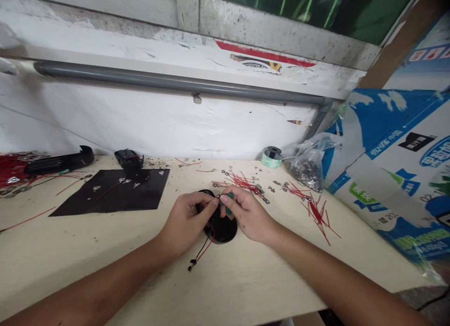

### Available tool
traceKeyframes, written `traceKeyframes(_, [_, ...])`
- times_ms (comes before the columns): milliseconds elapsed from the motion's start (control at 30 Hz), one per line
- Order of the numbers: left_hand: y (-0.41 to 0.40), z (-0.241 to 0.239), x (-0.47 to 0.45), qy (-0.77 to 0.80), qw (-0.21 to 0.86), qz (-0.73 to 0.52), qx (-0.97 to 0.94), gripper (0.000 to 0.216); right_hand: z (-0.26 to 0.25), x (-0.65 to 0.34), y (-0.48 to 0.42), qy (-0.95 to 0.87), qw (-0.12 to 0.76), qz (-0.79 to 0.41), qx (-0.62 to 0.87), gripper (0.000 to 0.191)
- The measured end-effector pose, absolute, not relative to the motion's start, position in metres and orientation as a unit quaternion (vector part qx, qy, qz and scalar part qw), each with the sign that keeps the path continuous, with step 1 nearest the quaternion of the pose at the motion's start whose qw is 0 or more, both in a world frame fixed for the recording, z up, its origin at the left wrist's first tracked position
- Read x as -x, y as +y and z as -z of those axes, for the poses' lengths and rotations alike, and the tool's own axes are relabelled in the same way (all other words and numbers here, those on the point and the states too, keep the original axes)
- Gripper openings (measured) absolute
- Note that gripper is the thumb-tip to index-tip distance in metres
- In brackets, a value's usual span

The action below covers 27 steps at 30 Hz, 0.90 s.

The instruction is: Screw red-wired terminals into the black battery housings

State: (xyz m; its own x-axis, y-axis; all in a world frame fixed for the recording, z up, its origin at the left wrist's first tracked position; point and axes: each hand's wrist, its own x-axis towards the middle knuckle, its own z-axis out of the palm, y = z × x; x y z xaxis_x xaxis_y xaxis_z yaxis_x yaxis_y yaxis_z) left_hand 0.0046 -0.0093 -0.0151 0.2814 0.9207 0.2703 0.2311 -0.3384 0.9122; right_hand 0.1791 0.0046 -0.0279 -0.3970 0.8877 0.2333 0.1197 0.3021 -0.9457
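A black rounded plastic casing [225, 231] lies on the table between my hands. A red and a black wire [208, 245] run from it toward the table's front edge, ending in a small dark connector [191, 265]. My left hand [184, 218] is closed at the casing's upper left, its thumb tip against a small metal piece [218, 197]. My right hand [249, 213] pinches a small green object [229, 198], close against the left fingertips. The fingers hide most of the green object, so its kind is unclear.
Red wires with metal tabs [246, 181] lie beyond my right hand, more [318, 216] farther right. A black sheet [119, 192] and another black casing [129, 161] are left. A bag of metal parts [309, 169], a spool [271, 157] and a carton [397, 176] stand right.
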Motion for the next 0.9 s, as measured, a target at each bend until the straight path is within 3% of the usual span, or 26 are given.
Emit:
traceKeyframes(400, [-0.0081, 0.0164, -0.0052, 0.401, 0.474, -0.425, -0.659, 0.031, 0.0301, -0.1784, 0.0015, -0.706, 0.416, -0.448, 0.357, 0.026])
traceKeyframes(900, [-0.0087, 0.0155, -0.0055, 0.412, 0.46, -0.425, -0.662, 0.029, 0.0341, -0.178, 0.0013, -0.692, 0.416, -0.463, 0.366, 0.023])
